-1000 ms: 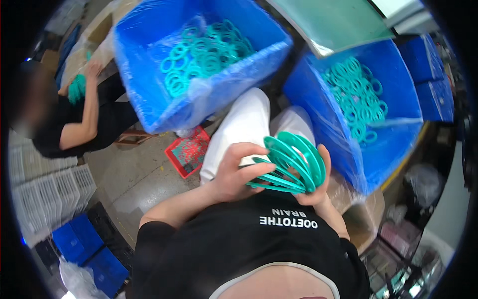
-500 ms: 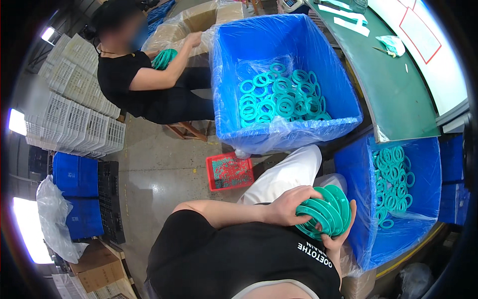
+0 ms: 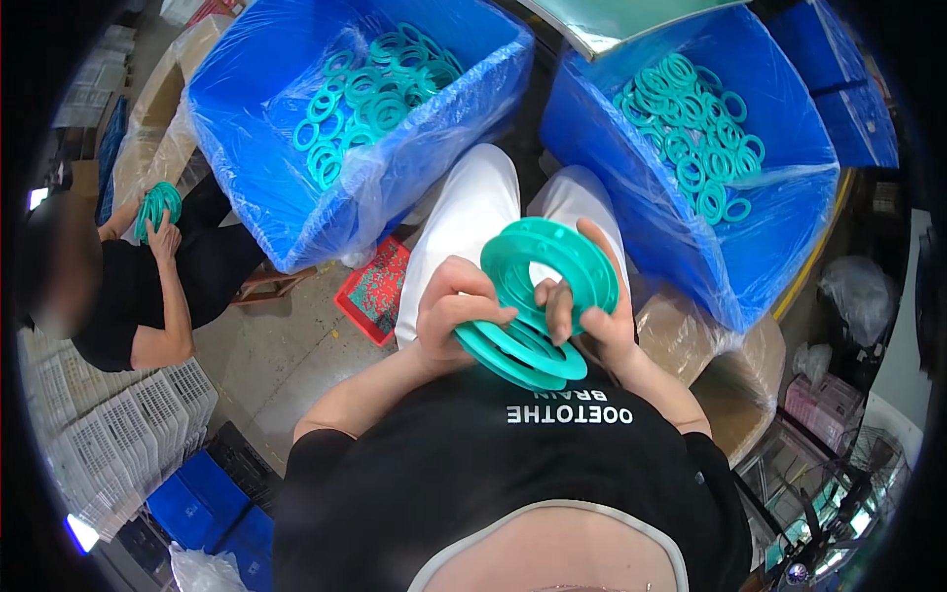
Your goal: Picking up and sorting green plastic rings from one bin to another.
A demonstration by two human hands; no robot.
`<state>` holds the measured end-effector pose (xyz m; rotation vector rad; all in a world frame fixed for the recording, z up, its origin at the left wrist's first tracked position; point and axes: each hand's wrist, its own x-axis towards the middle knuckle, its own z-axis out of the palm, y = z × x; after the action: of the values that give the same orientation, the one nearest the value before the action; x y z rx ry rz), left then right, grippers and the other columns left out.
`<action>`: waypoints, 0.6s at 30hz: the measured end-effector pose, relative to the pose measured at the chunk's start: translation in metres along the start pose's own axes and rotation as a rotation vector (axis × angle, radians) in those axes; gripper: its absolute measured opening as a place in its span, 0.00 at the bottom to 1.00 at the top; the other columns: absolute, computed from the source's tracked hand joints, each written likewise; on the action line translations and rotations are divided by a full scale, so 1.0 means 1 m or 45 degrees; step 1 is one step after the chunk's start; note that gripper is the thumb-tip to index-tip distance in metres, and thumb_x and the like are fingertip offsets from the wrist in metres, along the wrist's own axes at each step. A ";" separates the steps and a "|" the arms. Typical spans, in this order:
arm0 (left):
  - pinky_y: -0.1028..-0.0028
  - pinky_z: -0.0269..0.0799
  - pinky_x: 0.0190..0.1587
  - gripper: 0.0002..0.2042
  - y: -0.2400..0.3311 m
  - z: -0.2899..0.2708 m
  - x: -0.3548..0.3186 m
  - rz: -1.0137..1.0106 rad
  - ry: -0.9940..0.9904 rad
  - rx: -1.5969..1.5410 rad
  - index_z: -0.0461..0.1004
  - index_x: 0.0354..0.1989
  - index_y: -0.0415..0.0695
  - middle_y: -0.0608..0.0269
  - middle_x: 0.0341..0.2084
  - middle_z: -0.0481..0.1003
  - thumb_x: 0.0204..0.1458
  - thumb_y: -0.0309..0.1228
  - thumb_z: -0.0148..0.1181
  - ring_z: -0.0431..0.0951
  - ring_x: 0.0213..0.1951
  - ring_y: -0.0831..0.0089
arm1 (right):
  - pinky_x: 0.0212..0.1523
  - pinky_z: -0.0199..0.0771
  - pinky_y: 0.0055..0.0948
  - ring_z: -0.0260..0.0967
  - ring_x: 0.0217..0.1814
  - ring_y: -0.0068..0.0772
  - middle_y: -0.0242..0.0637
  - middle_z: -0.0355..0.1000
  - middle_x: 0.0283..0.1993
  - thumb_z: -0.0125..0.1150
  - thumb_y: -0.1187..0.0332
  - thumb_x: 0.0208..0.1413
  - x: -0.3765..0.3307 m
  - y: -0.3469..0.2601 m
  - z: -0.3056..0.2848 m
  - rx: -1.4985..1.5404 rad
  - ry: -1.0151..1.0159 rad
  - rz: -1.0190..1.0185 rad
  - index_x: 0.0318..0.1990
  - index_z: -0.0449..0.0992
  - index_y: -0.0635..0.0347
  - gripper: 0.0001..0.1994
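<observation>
Green plastic rings are split between my two hands in front of my chest. My left hand (image 3: 456, 308) pinches the edge of a small tilted stack of rings (image 3: 505, 361), lower and nearer to me. Around a thicker stack of green rings (image 3: 582, 261), my right hand (image 3: 610, 331) is closed, with fingers showing through the middle hole and the thumb at the near edge. The two stacks meet or overlap near my right fingers; whether they touch I cannot tell.
Two blue bins lined with clear plastic, one ahead-left (image 3: 296, 232) and one ahead-right (image 3: 681, 266), hold many green rings. A red tray (image 3: 352, 302) with green bits lies on the floor. At left a person (image 3: 148, 306) holds rings. Beside my right arm stands a cardboard box (image 3: 755, 370).
My view has swung right. The rings, one fanned bundle before, are now parted into two stacks. The other person's raised hand has come down to their rings.
</observation>
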<state>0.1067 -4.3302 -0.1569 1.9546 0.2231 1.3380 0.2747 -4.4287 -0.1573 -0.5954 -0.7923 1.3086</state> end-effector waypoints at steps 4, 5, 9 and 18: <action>0.76 0.62 0.27 0.13 0.003 0.002 -0.001 -0.194 0.085 -0.104 0.68 0.34 0.41 0.60 0.27 0.67 0.42 0.23 0.65 0.67 0.25 0.73 | 0.47 0.64 0.29 0.63 0.23 0.22 0.34 0.67 0.28 0.57 0.55 0.57 -0.001 -0.006 -0.006 0.303 0.209 0.065 0.69 0.41 0.57 0.39; 0.76 0.60 0.26 0.11 0.002 0.002 -0.006 -0.339 0.149 -0.176 0.66 0.36 0.40 0.61 0.28 0.66 0.47 0.24 0.62 0.66 0.24 0.75 | 0.47 0.65 0.30 0.60 0.21 0.21 0.31 0.64 0.24 0.55 0.54 0.58 -0.001 -0.008 -0.007 0.334 0.221 0.050 0.69 0.42 0.55 0.38; 0.76 0.70 0.32 0.11 -0.011 0.005 -0.011 -1.170 0.550 -1.034 0.64 0.43 0.37 0.62 0.27 0.67 0.56 0.30 0.54 0.70 0.28 0.74 | 0.48 0.65 0.31 0.59 0.21 0.19 0.28 0.62 0.22 0.51 0.54 0.61 -0.001 -0.010 -0.010 0.407 0.228 -0.021 0.69 0.43 0.53 0.34; 0.80 0.71 0.31 0.16 0.000 0.006 0.007 -1.665 0.107 -0.723 0.72 0.45 0.36 0.64 0.26 0.72 0.59 0.38 0.51 0.72 0.28 0.80 | 0.48 0.65 0.30 0.58 0.21 0.21 0.28 0.59 0.23 0.39 0.49 0.64 0.003 -0.004 -0.014 0.493 0.334 0.035 0.68 0.45 0.50 0.29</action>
<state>0.1145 -4.3295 -0.1528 0.8768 0.8647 0.4808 0.2883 -4.4262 -0.1623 -0.4541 -0.3047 1.3320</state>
